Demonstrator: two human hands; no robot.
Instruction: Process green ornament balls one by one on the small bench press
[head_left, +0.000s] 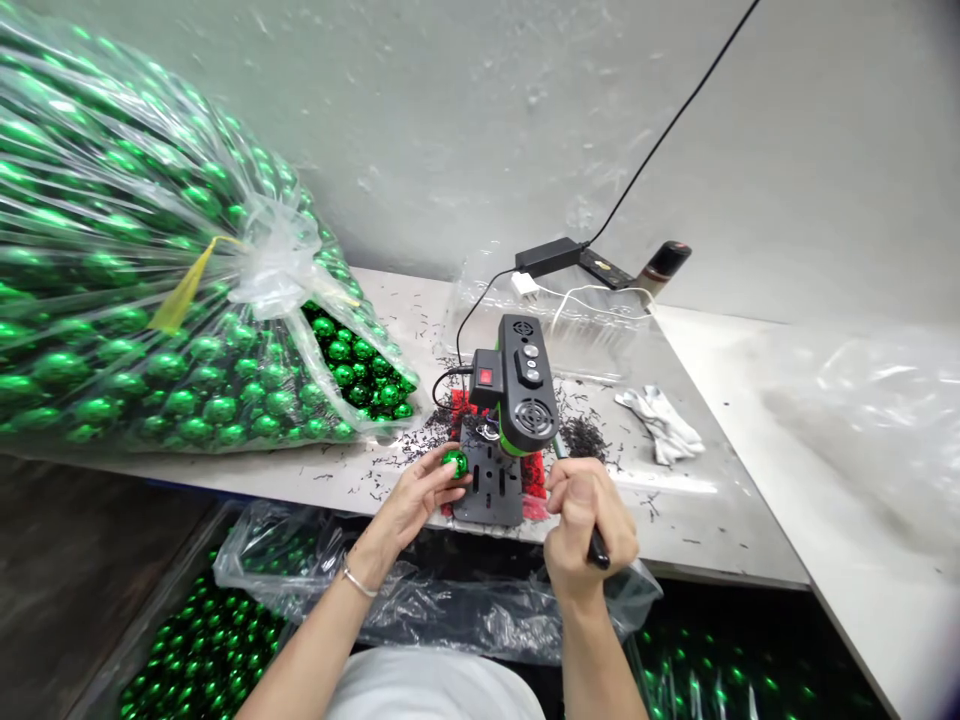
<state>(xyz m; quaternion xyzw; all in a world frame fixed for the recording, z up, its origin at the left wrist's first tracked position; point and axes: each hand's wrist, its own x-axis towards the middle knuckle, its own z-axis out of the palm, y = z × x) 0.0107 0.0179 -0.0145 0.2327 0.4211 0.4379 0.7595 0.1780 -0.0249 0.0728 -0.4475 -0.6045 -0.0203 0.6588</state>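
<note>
Between the thumb and fingers of my left hand [424, 492] is a shiny green ball ornament [454, 463], held at the left edge of a black slotted base plate [489, 490]. My right hand [592, 520] is wrapped round a lever handle [598, 548] with a black grip, to the right of the plate. Over the plate stands a small black-and-green machine [527, 380] with round vents, buttons and a side box with a red switch [486, 376]. The machine's head hides part of what lies beneath it.
A large clear bag [187, 280] of green balls fills the left, torn open near the machine. Small black scraps [585, 437] litter the table. White gloves [660, 422] lie at right, a power adapter [551, 257] behind. Below the table edge hangs clear plastic [465, 610] above more balls [202, 640].
</note>
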